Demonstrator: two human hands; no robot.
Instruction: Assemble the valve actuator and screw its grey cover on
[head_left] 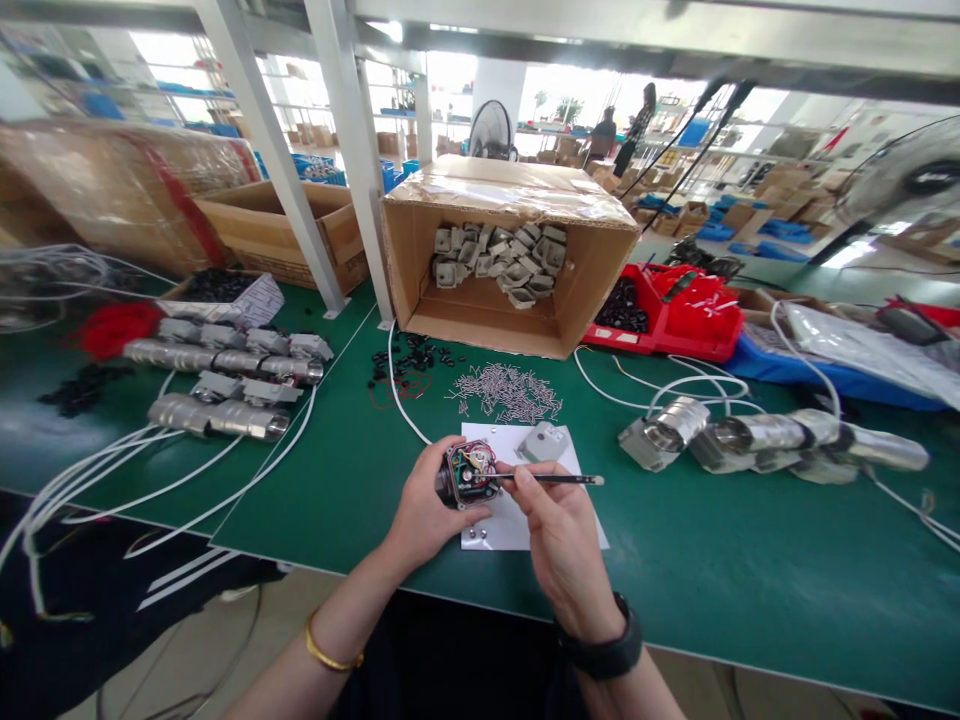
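My left hand (427,507) grips an open actuator housing (470,472), its inside with coloured wires and a circuit board turned up toward me. Between the thumb and fingers of my right hand (559,520) is a thin dark rod-like tool (559,479), perhaps a screwdriver or tweezers. Its tip reaches into the housing among the wires. Under both hands lies a white paper sheet (517,530). A grey cover (545,442) rests on the sheet's far side, and a few small round metal parts (478,534) sit near its front left corner.
Behind the sheet are a pile of screws (510,390) and scattered black parts (412,360). A cardboard box (487,320) holds grey covers. Metal valve assemblies with white cables stand left (217,415) and right (780,435). Red bins (675,340) sit at the back right.
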